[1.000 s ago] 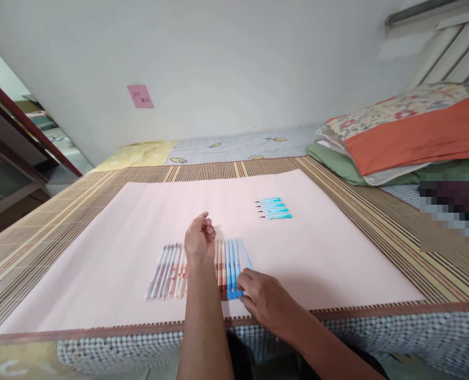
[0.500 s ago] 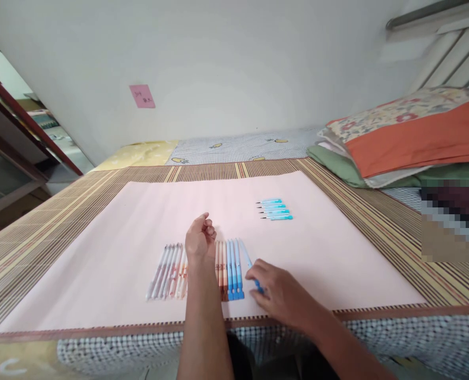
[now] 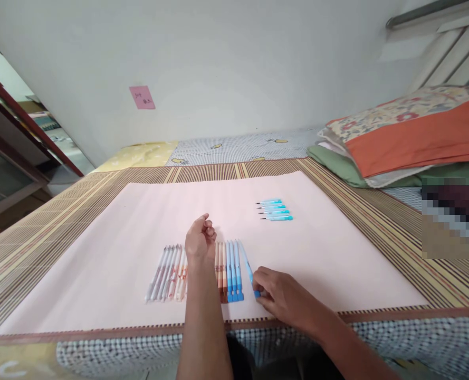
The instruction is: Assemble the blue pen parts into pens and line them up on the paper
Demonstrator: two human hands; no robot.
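My right hand (image 3: 277,293) pinches the lower end of a light-blue pen (image 3: 246,258), which slants just right of a row of blue pens (image 3: 234,272). My left hand (image 3: 201,240) hovers at the middle of the row with its fingers curled, and nothing shows in them. Left of that forearm lie several white and pale pens (image 3: 165,274); orange-brown pens (image 3: 220,264) lie right of it. My forearm hides the middle of the row. Farther back, several short turquoise pens (image 3: 276,209) with dark tips are stacked in parallel. All lie on a pink sheet (image 3: 329,258).
Beneath the sheet is a striped mat (image 3: 376,237) on a bed. A pillow with an orange border (image 3: 416,142) rests on folded green bedding (image 3: 333,166) at the right. On the wall (image 3: 234,63) hangs a pink note (image 3: 142,97).
My right hand has shifted slightly down with the blue pen's end, and the pen now lies closer to the row's direction. My left hand stays put.
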